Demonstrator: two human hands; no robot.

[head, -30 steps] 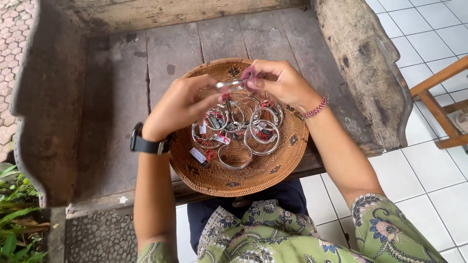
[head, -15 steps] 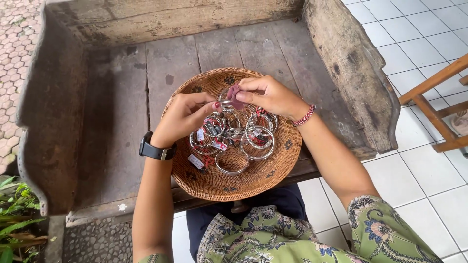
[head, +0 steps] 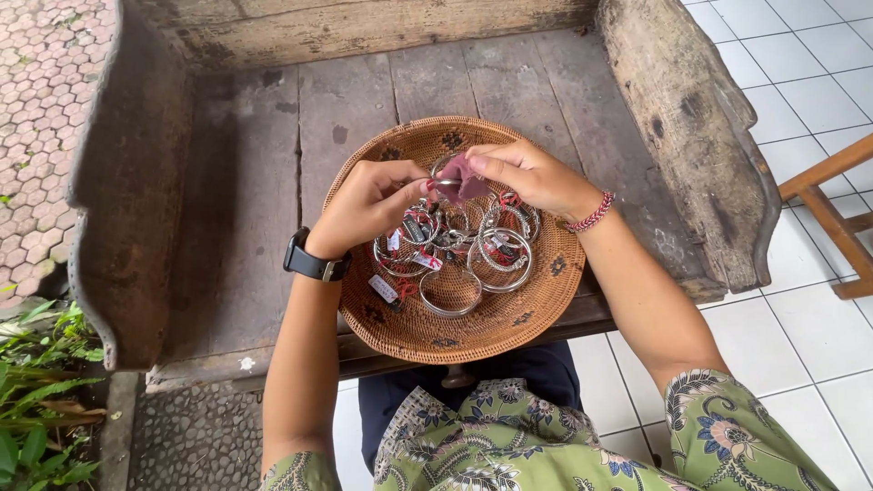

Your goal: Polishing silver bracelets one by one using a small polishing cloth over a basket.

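A round woven basket (head: 509, 327) rests on a weathered wooden bench and holds several silver bangles (head: 498, 259) with small tags. Over the basket, my left hand (head: 368, 205) pinches one silver bangle (head: 446, 182) at its edge. My right hand (head: 527, 177) presses a small mauve cloth (head: 468, 179) against that same bangle. A black watch sits on my left wrist and a red beaded bracelet on my right.
The bench (head: 236, 236) has raised, worn side walls left and right. White floor tiles (head: 800, 336) lie to the right, with a wooden chair leg (head: 832, 209) at the edge. Green plants (head: 36, 400) grow at the lower left beside patterned paving.
Both hands have stayed over the basket, working the cloth on the bangle; the view has shifted slightly, and the hands sit a little lower over the pile.
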